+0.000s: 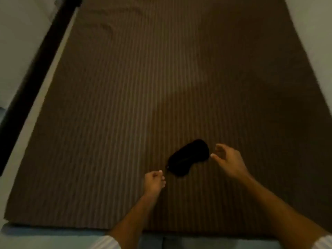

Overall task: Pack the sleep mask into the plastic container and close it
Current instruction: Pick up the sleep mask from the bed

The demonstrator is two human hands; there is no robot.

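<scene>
A black sleep mask [188,157] lies flat and slanted on the brown striped bed cover [161,78], near the front edge. My left hand [154,181] sits just off the mask's lower left end, fingers curled loosely, holding nothing I can make out. My right hand [228,159] hovers at the mask's upper right end, fingers apart, thumb tip close to the mask's edge. No plastic container is in view.
The brown cover stretches far ahead with a few wrinkles at the top left. A dark bed frame strip [36,72] and pale floor run along the left. A white surface [314,33] borders the right side. Light blue fabric [53,238] lies along the near edge.
</scene>
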